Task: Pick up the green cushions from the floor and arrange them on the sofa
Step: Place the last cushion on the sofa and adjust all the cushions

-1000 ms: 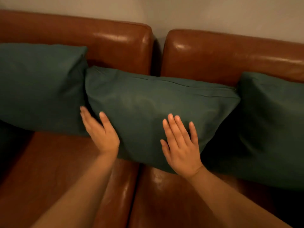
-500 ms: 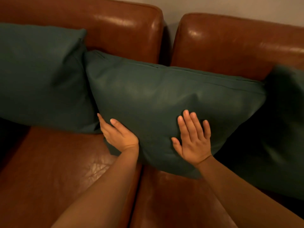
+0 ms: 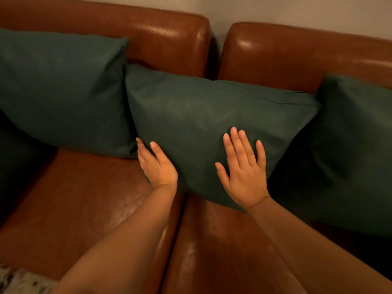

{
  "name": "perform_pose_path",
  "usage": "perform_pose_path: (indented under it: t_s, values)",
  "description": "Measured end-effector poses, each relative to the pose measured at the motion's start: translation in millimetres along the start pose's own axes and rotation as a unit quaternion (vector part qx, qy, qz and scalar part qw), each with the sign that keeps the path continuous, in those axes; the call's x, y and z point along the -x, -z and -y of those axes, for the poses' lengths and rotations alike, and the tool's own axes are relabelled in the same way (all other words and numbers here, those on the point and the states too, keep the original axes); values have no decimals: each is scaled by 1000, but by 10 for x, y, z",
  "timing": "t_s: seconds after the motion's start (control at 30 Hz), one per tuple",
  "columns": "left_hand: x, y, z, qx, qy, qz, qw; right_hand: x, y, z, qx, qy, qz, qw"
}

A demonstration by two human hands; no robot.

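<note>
Three dark green cushions lean in a row against the back of a brown leather sofa. The middle cushion spans the gap between the two backrests. My left hand rests against its lower left edge, fingers partly tucked behind that corner. My right hand lies flat on its front face, fingers spread. The left cushion touches the middle one. The right cushion overlaps its right corner and runs off the frame.
A plain wall rises behind the sofa. The seam between the two seat cushions runs toward me. A pale speckled rug or fabric shows at the lower left corner. Deep shadow fills the far left.
My left hand has slid from the cushion's left side to its lower left corner. My right hand stays flat on the front. The view shifted slightly.
</note>
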State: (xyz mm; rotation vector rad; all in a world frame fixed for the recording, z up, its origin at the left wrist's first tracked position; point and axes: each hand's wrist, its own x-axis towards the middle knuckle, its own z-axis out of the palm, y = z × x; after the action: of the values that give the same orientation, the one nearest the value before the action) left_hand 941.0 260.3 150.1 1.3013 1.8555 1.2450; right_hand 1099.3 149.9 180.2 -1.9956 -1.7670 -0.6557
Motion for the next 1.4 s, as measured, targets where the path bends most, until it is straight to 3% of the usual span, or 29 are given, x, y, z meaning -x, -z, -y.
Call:
perform_pose_path:
  t_s: [0.4, 0.67, 0.87, 1.3, 1.4]
  values:
    - [729, 837, -729, -22, -220, 123, 968, 185, 1287, -91, 13, -28, 8, 999]
    - [1183, 1816, -1467, 10, -264, 132, 955, 111, 2611, -121, -36, 29, -68, 997]
    - [1273, 2584, -2065, -35, -368, 116, 922, -48, 3425, 23, -43, 4, -119, 992]
    - [1330, 3951, -2492, -53, -379, 43, 923, -479, 4341, 932, -132, 41, -135, 981]
    - [1213, 4248, -2432, -75, -352, 45, 932, -532, 4381, 1213, -161, 42, -92, 982]
